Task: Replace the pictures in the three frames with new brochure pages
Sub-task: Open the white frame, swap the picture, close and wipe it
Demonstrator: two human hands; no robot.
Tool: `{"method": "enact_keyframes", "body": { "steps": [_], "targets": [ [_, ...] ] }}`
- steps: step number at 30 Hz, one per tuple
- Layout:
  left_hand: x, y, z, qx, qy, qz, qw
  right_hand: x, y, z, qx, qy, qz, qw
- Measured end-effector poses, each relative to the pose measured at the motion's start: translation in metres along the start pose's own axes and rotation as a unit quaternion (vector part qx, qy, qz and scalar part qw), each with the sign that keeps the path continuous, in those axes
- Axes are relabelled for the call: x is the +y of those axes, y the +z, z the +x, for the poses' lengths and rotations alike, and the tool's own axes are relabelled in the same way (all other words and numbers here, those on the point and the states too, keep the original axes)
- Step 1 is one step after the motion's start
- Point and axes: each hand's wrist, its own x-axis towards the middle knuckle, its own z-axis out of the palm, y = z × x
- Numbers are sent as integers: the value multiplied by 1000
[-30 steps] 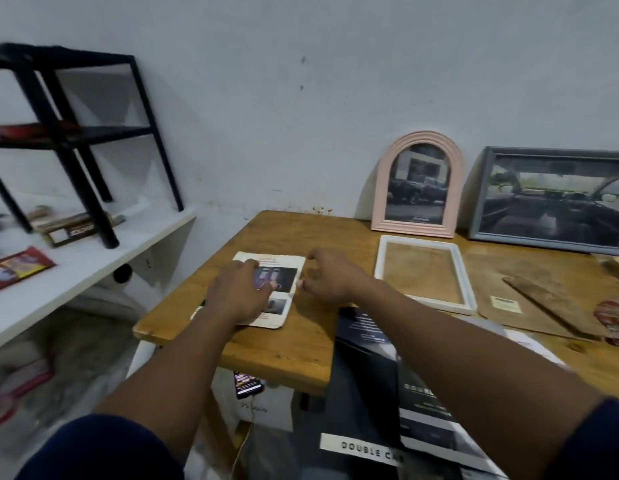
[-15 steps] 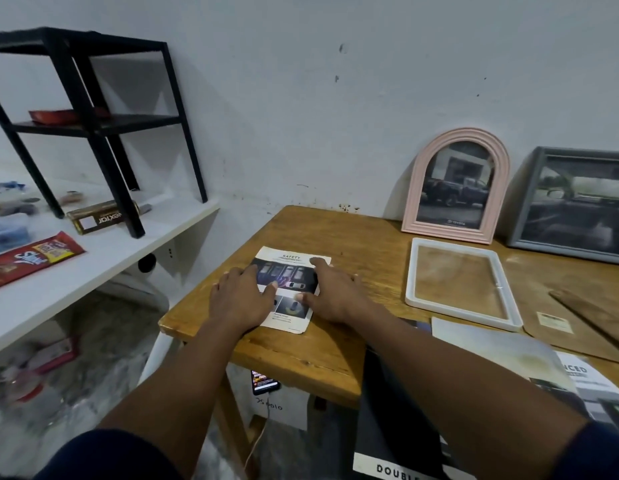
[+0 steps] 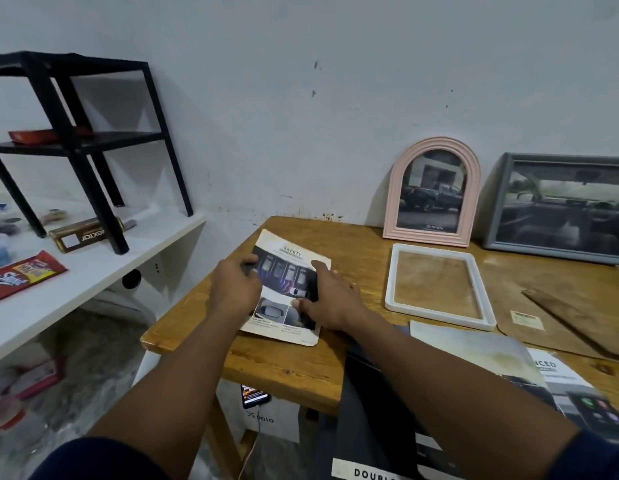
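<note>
A brochure page headed SAFETY (image 3: 290,258) lies flat near the left end of the wooden table (image 3: 277,368). My left hand (image 3: 235,289) rests on its left side with the fingers bent over the edge. On the page's right side my right hand (image 3: 327,296) presses down, fingers fairly straight. A white frame (image 3: 433,248) lies flat and holds no picture. A pink arched frame (image 3: 436,142) and a grey frame (image 3: 557,252) lean against the wall, each with a car picture.
A brown backing board (image 3: 543,306) and more brochure pages (image 3: 561,382) lie at the right. A dark brochure (image 3: 370,410) hangs over the table's front edge. A white shelf (image 3: 93,268) with a black rack (image 3: 76,133) and snack packs stands at the left.
My right hand has moved from beside the page onto its right half. My left hand has stayed on the left side. The view has come closer.
</note>
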Motion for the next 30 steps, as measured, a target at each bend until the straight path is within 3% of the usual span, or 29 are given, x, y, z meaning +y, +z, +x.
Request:
{"method": "enact_keyframes", "body": {
  "steps": [6, 10, 14, 20, 25, 30],
  "targets": [
    [48, 22, 5, -29, -27, -186, 982, 13, -52, -3, 121, -32, 140, 982],
    [86, 66, -2, -96, -17, -221, 970, 43, -104, -11, 186, 0, 78, 979],
    [122, 121, -20, -182, -10, -228, 956, 90, -149, -28, 200, 62, 34, 977],
    [128, 176, -44, -277, 89, -81, 953, 155, -160, -40, 168, 141, -15, 976],
    [109, 186, -44, -285, 208, 134, 926, 178, -135, -31, 123, 134, -69, 981],
    [98, 187, -39, -306, 235, 162, 908, 190, -123, -29, 121, 122, -127, 977]
  ]
}}
